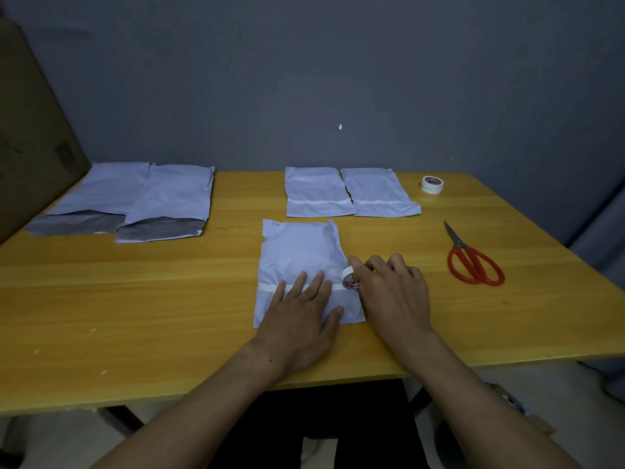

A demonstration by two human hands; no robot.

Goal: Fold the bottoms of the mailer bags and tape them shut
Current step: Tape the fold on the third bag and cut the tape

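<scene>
Five bags: all flat on the yellow surface (pixel 135 299), one being worked, four lying further off.
Bag (pixel 301 252): front and centre, near end folded up, a white strip (pixel 269 287) running across the fold.
Left grip (pixel 301 319): released, fingers straight, palm pressing the bag down, fingertips lying over the strip.
Right grip (pixel 395 292): grasping the roll (pixel 350 279) at the bag's right edge, fingers curled over it, at the right end of the strip.
Done bags (pixel 316 191): two side by side at the back, edges touching, each with tape across its near end.
Open bags (pixel 176 198): two at far left, overlapping, grey flaps showing at their near ends.
Scissors (pixel 473 262): red handles, blades closed, right of the right grip and apart from it.
Spare roll (pixel 432 185): lying flat at back right, near the right-hand done bag.
Box (pixel 30 130): brown cardboard at the left edge, cut off by the frame, up against the far-left open bag.
Hidden: the left grip covers the middle of the strip; the right grip hides much of the roll and the bag's right edge beside it.
Hard to make out: the roll's red print is unreadable, and I cannot tell whether the strip joins the roll.
</scene>
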